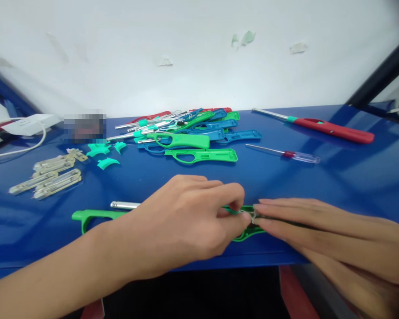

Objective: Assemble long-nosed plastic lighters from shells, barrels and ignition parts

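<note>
A green lighter shell (pixel 249 232) lies open at the table's front edge, mostly covered by my hands. My left hand (pixel 199 217) reaches over it from the left, its thumb and index finger pinched on a small part too hidden to name. From the right, my right hand (pixel 319 226) touches the same spot with its fingertips, at a small clear piece (pixel 253 213) inside the shell. Left of my left hand, a metal tube (pixel 124 205) and another green handle piece (pixel 96 214) stick out.
Green, blue and red lighter shells (pixel 189 141) are piled at the back middle. Teal triggers (pixel 108 163) and clear fuel tanks (pixel 58 182) lie left. A screwdriver (pixel 301 156) and a red lighter (pixel 335 129) lie right. A white box with cable (pixel 31 124) sits back left.
</note>
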The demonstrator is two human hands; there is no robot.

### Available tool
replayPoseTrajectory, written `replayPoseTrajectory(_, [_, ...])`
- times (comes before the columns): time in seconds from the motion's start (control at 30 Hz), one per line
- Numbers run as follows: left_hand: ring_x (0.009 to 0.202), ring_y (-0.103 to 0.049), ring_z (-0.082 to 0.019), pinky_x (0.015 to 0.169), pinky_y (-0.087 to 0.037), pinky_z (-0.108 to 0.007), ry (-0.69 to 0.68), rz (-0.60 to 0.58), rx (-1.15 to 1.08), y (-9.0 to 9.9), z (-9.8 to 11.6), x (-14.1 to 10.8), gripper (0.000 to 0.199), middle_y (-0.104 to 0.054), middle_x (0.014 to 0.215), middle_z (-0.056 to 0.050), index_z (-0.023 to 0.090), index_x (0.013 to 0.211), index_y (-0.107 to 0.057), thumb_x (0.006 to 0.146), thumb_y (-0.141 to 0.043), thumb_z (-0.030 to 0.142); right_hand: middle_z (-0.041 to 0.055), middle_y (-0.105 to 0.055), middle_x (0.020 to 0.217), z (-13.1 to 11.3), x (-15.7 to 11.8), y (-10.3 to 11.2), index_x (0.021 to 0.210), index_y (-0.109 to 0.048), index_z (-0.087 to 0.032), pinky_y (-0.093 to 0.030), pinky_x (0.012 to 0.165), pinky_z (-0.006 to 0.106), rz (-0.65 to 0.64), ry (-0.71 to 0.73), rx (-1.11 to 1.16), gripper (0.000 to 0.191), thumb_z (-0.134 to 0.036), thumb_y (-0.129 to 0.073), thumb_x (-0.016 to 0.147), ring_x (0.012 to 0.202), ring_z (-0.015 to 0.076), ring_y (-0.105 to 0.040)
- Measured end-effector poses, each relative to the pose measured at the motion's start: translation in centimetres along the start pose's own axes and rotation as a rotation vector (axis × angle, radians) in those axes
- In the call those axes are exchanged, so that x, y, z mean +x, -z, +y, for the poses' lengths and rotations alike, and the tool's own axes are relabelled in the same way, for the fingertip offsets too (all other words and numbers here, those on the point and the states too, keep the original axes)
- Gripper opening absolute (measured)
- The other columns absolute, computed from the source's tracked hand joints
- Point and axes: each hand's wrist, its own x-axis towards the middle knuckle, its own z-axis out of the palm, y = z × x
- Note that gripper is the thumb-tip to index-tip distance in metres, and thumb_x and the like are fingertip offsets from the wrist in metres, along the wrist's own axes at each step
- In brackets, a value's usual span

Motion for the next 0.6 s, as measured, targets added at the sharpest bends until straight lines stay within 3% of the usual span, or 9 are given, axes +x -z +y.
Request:
replayPoseTrajectory(0.2, [0.077, -0.07, -0.011, 0.072, -0.053, -0.028, 0.019, 0.026, -0.049, 0.1, -0.1, -0.1, 0.037, -0.078, 0.1, 0.003, 0.017, 0.098, -0.082, 0.12, -0.055, 0.008, 0.0019, -0.092, 0.134, -0.6, 0.0, -1.0, 0.144, -0.089, -0.042, -0.078, 0.108, 0.047, 0.139, -0.099, 0.139, 0.038, -0.046, -0.086, 0.106, 0.13, 0.0363, -0.088])
replayPoseTrajectory(0.33, [0.078, -0.071, -0.012, 0.073, -0.053, -0.029, 0.017, 0.023, -0.032, 0.2, 0.0, -0.1, 0.04, -0.079, 0.101, 0.003, 0.018, 0.099, -0.083, 0.122, -0.052, 0.008, 0.002, -0.092, 0.135, -1.0, 0.2, -1.4, 0.14, -0.09, -0.043, -0.078, 0.108, 0.05, 0.141, -0.11, 0.154, 0.038, -0.051, -0.088, 0.103, 0.133, 0.0385, -0.086])
replayPoseTrajectory(0.47, [0.08, -0.071, -0.013, 0.074, -0.053, -0.03, 0.01, 0.023, -0.02, 0.1, 0.0, -0.2, 0.044, -0.079, 0.102, 0.002, 0.018, 0.1, -0.083, 0.123, -0.047, 0.008, 0.0012, -0.091, 0.137, -0.9, 0.3, -1.0, 0.144, -0.088, -0.043, -0.078, 0.108, 0.053, 0.117, -0.11, 0.133, 0.039, -0.045, -0.086, 0.105, 0.13, 0.0388, -0.087])
replayPoseTrajectory(0.6, [0.079, -0.07, -0.014, 0.074, -0.052, -0.032, -0.01, 0.033, -0.021, 0.0, 0.0, -0.3, 0.043, -0.079, 0.102, 0.002, 0.018, 0.099, -0.084, 0.122, -0.048, 0.008, -0.0065, -0.087, 0.148, -0.6, 0.2, -0.5, 0.153, -0.081, -0.048, -0.074, 0.117, 0.045, 0.059, -0.081, 0.051, 0.047, -0.025, -0.067, 0.115, 0.124, 0.0279, -0.09])
